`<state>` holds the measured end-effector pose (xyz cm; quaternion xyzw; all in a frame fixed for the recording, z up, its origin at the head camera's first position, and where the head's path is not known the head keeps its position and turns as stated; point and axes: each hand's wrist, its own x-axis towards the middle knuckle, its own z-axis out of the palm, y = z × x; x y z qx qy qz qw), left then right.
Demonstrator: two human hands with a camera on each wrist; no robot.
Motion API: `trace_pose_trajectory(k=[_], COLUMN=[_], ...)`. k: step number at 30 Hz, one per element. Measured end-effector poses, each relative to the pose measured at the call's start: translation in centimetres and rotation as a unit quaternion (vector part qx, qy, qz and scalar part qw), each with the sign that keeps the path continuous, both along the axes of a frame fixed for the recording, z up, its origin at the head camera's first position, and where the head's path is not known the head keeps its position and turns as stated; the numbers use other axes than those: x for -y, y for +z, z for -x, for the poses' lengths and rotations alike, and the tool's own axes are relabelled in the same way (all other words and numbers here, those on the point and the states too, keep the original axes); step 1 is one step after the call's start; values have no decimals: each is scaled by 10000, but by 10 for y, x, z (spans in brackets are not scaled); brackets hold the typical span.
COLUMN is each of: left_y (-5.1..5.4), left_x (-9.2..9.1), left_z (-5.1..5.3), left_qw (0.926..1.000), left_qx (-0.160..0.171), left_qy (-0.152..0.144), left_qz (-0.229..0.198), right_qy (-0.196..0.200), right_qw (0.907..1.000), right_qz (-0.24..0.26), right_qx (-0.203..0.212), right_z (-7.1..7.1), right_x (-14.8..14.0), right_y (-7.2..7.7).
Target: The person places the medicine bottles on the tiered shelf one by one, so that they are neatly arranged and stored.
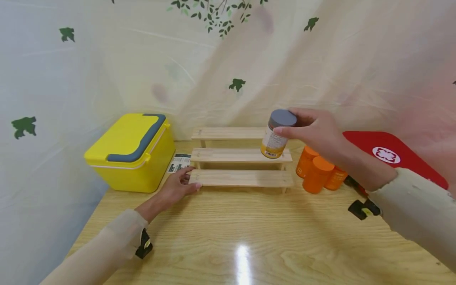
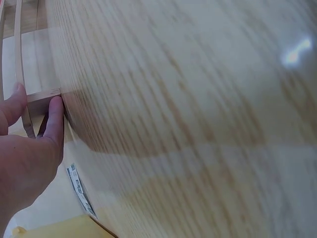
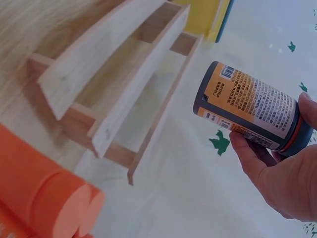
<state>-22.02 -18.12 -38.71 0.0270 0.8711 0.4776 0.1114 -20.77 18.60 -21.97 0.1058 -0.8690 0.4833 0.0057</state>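
Right hand (image 1: 317, 128) is gripping a grey-lidded cylindrical jar (image 1: 273, 138) near its lid, holding it up toward the right end of a pale wooden three-tier rack (image 1: 242, 178), whose near left end the left hand (image 1: 176, 186) is pinching. Apparently positioning the jar; placing it would likely be calling for a level lowering onto a tier. Lids are hiding all contents: jar, capped orange plastic bottles (image 1: 316, 176) right, yellow plastic box (image 1: 122, 138) left.

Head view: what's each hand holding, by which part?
Right hand: a jar, by its lidded end. Left hand: wooden rack, by the left end of its front board.
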Motion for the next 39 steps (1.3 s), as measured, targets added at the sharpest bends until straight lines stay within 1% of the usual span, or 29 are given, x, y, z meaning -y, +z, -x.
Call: trace_pose_trajectory(k=[7,13,16,22,27,35,39], left_y=[3,1,1,1,1,-1,-1], left_x=[-1,0,0,0,0,-1,0], left_z=[-1,0,0,1,0,-1,1], left_qw=[9999,9999,9999,9998,9997,9989,9987], left_qx=[-22,-70,-65,-84,-71,-407,-467], left_qy=[-16,-34,-23,-20,20,-70,-111], left_qz=[130,137,128,151,221,232,185], right_qy=[274,404,484,571,588,648,668], right_qw=[9978,9954,9941,9932,9942,9938,9932], right_qz=[604,869,969,1017,898,891,942], right_qx=[-68,-34,-28,0,29,-158,-160], right_z=[29,56,66,79,87,102,105], right_x=[27,55,69,95,114,133,140], right_y=[9,12,13,13,7,-7,-10])
